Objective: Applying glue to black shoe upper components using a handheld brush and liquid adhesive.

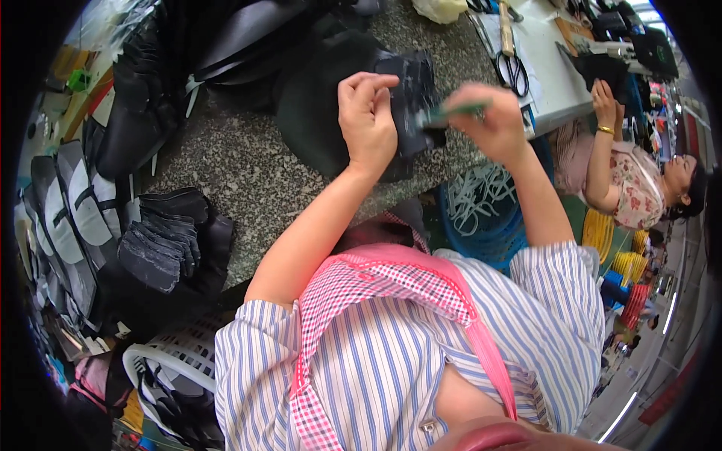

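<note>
The left hand (367, 120) is closed on a dark cut piece (412, 94), fingers curled over its near edge and pinning it just above the speckled table (248, 173). The right hand (492, 124), at three o'clock from the left and touching the same piece, pinches a green pen (450, 113) between thumb and fingertips, its tip laid on the piece's dark face. At seven o'clock from the left hand, well apart, a stack (162, 240) of similar dark pieces lies fanned on the table. At five o'clock from the right hand, below the table edge, a blue basket (489, 237) holds a tangle of pale strips. At the lower left a white basket (162, 357) holds dark and light cut parts, though the view there is too dim to tell their kind. At nine o'clock along the left rim runs a row of grey and black panels (68, 210). At one o'clock from the right hand, scissors (513, 71) lie on a white bench (553, 79), and beyond it a co-worker (639, 188) in a floral top raises a hand (604, 101) to a black piece.
</note>
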### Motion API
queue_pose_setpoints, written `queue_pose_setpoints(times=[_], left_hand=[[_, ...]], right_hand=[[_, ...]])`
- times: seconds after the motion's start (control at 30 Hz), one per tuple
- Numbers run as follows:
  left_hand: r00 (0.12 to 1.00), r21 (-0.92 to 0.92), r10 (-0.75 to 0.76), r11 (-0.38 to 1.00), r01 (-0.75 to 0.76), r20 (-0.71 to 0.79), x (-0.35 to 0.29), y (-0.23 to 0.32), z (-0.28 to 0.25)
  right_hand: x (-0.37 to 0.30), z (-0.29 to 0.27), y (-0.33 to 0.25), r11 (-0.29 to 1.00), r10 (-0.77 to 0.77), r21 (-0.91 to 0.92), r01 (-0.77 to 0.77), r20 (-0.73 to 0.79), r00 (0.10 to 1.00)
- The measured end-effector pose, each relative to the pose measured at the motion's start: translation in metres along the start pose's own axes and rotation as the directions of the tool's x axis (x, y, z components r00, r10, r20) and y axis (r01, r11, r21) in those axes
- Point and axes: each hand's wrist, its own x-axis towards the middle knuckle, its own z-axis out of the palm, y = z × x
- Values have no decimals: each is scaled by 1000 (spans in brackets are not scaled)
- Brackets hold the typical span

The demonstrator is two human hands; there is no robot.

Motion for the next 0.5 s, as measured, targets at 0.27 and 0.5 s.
queue_pose_setpoints(times=[0.27, 0.5], left_hand=[[995, 24, 96, 995, -95, -32, 0, -8, 5], [1000, 9, 23, 1000, -23, -9, -1, 6, 6]], right_hand=[[-10, -2, -17, 996, -60, -57, 66, 112, 992], [-13, 4, -17, 996, 78, -20, -83, -181, 980]])
